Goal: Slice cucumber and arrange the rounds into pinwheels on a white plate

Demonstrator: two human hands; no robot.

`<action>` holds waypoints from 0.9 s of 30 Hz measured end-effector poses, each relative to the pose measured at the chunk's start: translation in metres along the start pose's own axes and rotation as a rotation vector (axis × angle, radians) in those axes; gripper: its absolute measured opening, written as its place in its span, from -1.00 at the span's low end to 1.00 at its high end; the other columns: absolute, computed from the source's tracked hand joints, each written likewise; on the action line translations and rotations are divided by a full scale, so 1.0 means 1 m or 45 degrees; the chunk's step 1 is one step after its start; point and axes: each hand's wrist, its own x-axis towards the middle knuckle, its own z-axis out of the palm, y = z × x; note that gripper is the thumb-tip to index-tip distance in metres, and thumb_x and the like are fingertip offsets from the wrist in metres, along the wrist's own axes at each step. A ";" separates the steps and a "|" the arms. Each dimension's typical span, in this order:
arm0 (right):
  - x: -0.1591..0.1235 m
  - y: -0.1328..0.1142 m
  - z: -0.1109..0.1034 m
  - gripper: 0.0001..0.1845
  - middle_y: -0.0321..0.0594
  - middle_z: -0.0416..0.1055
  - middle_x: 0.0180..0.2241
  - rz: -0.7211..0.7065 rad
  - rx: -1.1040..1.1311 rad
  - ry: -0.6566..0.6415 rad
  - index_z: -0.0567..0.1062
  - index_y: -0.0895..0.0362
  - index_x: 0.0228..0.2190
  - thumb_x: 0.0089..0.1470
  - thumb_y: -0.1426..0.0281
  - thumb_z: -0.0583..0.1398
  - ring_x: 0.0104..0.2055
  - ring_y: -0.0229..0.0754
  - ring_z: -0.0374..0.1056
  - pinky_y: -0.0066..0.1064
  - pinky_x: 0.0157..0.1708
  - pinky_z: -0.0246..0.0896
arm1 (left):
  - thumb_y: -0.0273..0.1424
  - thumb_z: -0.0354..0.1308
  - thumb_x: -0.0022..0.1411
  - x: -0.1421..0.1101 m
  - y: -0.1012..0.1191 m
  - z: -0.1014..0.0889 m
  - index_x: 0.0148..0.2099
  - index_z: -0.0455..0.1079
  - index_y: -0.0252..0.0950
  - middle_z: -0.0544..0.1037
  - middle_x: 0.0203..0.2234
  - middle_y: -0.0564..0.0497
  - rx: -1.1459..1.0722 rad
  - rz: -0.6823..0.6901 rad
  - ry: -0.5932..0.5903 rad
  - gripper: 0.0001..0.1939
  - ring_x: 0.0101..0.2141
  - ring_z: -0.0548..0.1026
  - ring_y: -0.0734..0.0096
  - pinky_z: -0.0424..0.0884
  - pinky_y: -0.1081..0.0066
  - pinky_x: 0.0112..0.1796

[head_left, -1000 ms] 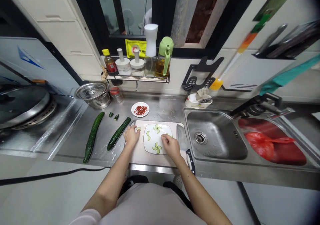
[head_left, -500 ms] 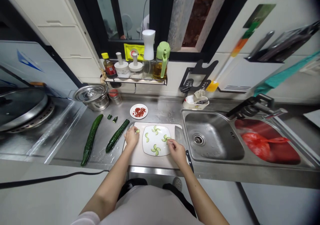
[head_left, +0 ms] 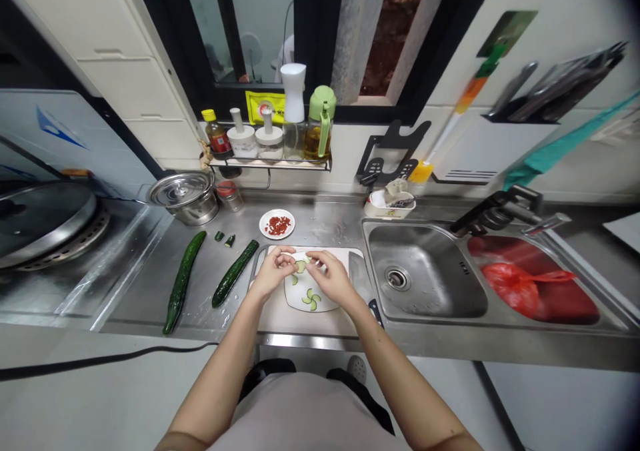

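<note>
Over the white plate (head_left: 296,300), my left hand (head_left: 274,272) and my right hand (head_left: 330,277) face each other with their fingertips almost meeting. Pale green cucumber slices (head_left: 301,265) sit between the fingertips, and both hands pinch at them. How many slices there are is hard to make out. Below, a pinwheel of cucumber slices (head_left: 311,299) lies on the plate, with a partial group (head_left: 295,279) at its left. My hands hide the plate's upper and right parts. Under the plate is a cutting board (head_left: 273,321).
A cut cucumber (head_left: 235,274) and a longer whole one (head_left: 184,283) lie to the left. Behind the board stands a small dish of red pieces (head_left: 277,225). A knife handle (head_left: 375,312) shows at the board's right edge, beside the sink (head_left: 425,271).
My right hand has moved left and up from the plate's right side. My left hand has moved right with the cucumber, so the two hands now meet above the plate.
</note>
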 end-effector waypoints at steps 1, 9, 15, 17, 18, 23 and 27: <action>0.003 -0.005 0.000 -0.75 -0.18 0.49 -0.25 -0.042 0.001 -0.026 0.52 0.09 -0.21 0.14 0.27 0.13 -0.20 -0.18 0.35 -0.37 -0.14 0.22 | -0.31 0.35 -0.13 -0.003 0.006 0.003 -0.14 0.34 -0.28 0.44 -0.47 0.11 0.001 0.011 -0.042 -0.53 -0.46 0.40 0.55 0.29 0.50 -0.36; 0.000 -0.018 -0.002 -0.74 -0.18 0.47 -0.30 -0.076 0.055 0.062 0.50 0.10 -0.35 0.21 0.27 0.07 -0.16 -0.16 0.33 -0.40 -0.24 0.20 | -0.07 0.27 0.05 -0.016 0.013 0.011 -0.26 0.39 -0.32 0.44 -0.59 0.09 -0.040 -0.115 0.151 -0.59 -0.57 0.32 0.59 0.19 0.55 -0.50; -0.003 -0.020 -0.008 -0.76 -0.19 0.47 -0.28 -0.264 -0.016 0.084 0.51 0.08 -0.32 0.23 0.29 0.07 -0.15 -0.16 0.32 -0.32 -0.11 0.19 | -0.09 0.34 -0.03 -0.025 0.017 0.019 -0.04 0.38 -0.28 0.51 -0.44 0.03 -0.378 -0.326 0.011 -0.44 -0.53 0.39 0.60 0.15 0.60 -0.55; -0.004 -0.021 -0.009 -0.78 -0.20 0.47 -0.29 -0.272 0.008 0.086 0.50 0.08 -0.33 0.22 0.30 0.08 -0.15 -0.16 0.32 -0.31 -0.09 0.18 | -0.19 0.40 -0.11 -0.024 0.020 0.021 -0.03 0.37 -0.27 0.50 -0.45 0.06 -0.376 -0.290 0.047 -0.42 -0.52 0.37 0.61 0.15 0.60 -0.54; -0.004 -0.021 -0.009 -0.78 -0.20 0.47 -0.29 -0.267 0.024 0.080 0.50 0.08 -0.34 0.22 0.30 0.08 -0.15 -0.16 0.32 -0.31 -0.09 0.18 | -0.23 0.42 -0.13 -0.024 0.021 0.021 -0.04 0.37 -0.26 0.48 -0.47 0.08 -0.368 -0.269 0.060 -0.41 -0.52 0.37 0.61 0.15 0.60 -0.53; -0.006 -0.021 -0.005 -0.82 -0.22 0.46 -0.35 -0.096 0.178 0.055 0.46 0.10 -0.42 0.13 0.30 0.12 -0.21 -0.18 0.34 -0.41 -0.26 0.20 | -0.30 0.43 -0.19 -0.025 0.025 0.020 -0.05 0.36 -0.25 0.42 -0.53 0.16 -0.322 -0.138 0.124 -0.40 -0.54 0.33 0.64 0.18 0.59 -0.49; -0.005 -0.023 -0.001 -0.85 -0.28 0.43 -0.43 0.046 0.434 -0.004 0.42 0.11 -0.46 0.06 0.31 0.14 -0.33 -0.25 0.35 -0.45 -0.33 0.21 | -0.32 0.41 -0.17 -0.026 0.026 0.020 -0.06 0.38 -0.27 0.46 -0.49 0.14 -0.278 -0.041 0.136 -0.44 -0.47 0.40 0.58 0.28 0.53 -0.37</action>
